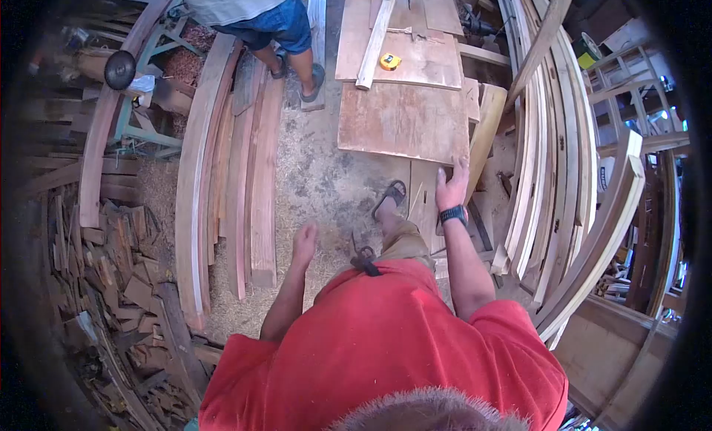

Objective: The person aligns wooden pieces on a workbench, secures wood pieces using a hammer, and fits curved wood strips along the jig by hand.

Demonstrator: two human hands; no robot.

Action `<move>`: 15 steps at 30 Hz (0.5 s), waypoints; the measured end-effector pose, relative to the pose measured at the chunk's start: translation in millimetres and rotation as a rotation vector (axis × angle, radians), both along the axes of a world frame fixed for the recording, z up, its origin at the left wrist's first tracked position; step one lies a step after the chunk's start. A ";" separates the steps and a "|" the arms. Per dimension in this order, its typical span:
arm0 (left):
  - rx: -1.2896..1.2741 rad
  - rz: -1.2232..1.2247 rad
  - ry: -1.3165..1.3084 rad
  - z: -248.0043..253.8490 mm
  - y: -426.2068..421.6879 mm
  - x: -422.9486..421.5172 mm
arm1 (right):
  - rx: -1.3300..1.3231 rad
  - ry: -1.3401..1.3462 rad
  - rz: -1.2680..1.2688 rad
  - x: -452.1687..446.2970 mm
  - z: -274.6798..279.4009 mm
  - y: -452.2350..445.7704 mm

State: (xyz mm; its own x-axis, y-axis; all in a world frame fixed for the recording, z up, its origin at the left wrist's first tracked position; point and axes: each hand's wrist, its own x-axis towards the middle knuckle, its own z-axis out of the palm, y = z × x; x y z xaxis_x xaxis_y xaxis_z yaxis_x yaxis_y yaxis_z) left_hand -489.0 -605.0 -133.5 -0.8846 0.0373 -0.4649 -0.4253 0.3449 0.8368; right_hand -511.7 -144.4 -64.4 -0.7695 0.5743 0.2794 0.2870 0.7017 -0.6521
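My right hand (453,183), with a dark watch on its wrist, is at the near right corner of a wooden panel (404,121). Its fingers are stretched out and hold nothing. Lower and to the left, my left hand (304,243) hangs over the floor beside my body; it is small in view and its fingers are hard to make out. Beyond the near panel lies another board (430,60), bearing a yellow tape measure (389,61) and a pale wood strip (377,38).
Another person (259,20) stands at the upper left. Long planks (263,179) lie on the left, and more long boards (564,149) on the right. Wood scraps (137,290) are heaped at the lower left. A leaning beam (604,231) stands at the right.
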 end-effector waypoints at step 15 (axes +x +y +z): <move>0.092 -0.221 0.374 134.1 267.1 -373.5 | 0.106 -0.337 -0.309 -163.6 -27.4 80.9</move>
State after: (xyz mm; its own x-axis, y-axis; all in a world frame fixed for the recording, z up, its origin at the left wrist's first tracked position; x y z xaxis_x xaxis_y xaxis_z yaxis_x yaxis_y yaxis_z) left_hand -862.5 -337.8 0.6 -0.9573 0.2709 -0.1005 -0.0120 0.3103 0.9506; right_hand -675.3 -63.4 -91.8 -0.6252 0.7723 0.1129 0.6763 0.6082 -0.4155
